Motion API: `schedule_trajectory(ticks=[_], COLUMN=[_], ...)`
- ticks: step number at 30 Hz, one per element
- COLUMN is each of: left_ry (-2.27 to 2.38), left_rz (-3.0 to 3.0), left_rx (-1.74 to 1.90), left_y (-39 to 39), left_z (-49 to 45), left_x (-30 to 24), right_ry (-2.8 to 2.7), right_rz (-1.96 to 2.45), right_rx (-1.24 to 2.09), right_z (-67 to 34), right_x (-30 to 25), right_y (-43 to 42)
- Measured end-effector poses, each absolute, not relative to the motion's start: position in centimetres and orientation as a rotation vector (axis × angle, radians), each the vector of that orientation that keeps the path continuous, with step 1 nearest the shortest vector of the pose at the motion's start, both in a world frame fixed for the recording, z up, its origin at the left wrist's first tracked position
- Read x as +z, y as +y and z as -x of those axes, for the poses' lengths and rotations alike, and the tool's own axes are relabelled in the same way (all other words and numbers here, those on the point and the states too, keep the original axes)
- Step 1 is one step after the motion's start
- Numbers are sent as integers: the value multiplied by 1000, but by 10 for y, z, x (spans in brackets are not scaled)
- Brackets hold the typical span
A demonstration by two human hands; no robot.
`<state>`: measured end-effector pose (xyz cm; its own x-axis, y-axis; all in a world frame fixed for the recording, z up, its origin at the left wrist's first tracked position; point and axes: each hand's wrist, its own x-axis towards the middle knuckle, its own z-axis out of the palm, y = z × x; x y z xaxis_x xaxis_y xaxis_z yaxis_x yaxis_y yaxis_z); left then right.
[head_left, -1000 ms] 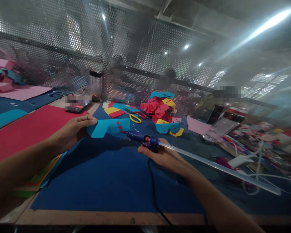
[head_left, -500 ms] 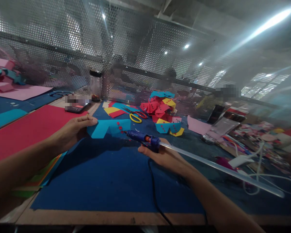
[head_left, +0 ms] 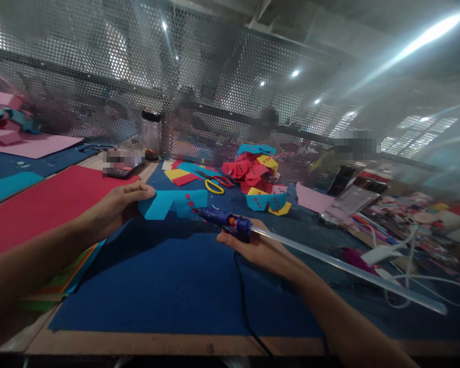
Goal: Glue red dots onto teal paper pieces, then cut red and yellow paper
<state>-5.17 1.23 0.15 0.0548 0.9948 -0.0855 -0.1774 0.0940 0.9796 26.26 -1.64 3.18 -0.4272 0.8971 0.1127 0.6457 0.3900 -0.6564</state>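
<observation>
Head: glue gun [head_left: 226,221] in R hand [head_left: 258,249] (gripped)

I see a blue glue gun [head_left: 225,221] with an orange ring and a clear, see-through stick [head_left: 345,270]. The paper shape [head_left: 172,202] is light blue with little red squares. The mat [head_left: 168,286] is dark blue. On the left is a big red sheet [head_left: 42,202]. Far off, the scissors [head_left: 214,183] have one yellow and one red handle. The paper pile [head_left: 258,181] is red, yellow and light blue. The wall [head_left: 99,76] is grey with tiny holes all over.
</observation>
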Motion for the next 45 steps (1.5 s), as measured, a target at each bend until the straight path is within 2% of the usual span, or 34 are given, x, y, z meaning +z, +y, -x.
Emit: schedule_trajectory(ticks=[45], left_ry=[1085], left_rz=[-1062], left_rx=[1249], left_y=[17], left_z=[55], left_x=[-5], right_ry=[-2201], right_rz=[1340], right_rx=[743], right_z=[-262], right_x=[32], right_y=[-17])
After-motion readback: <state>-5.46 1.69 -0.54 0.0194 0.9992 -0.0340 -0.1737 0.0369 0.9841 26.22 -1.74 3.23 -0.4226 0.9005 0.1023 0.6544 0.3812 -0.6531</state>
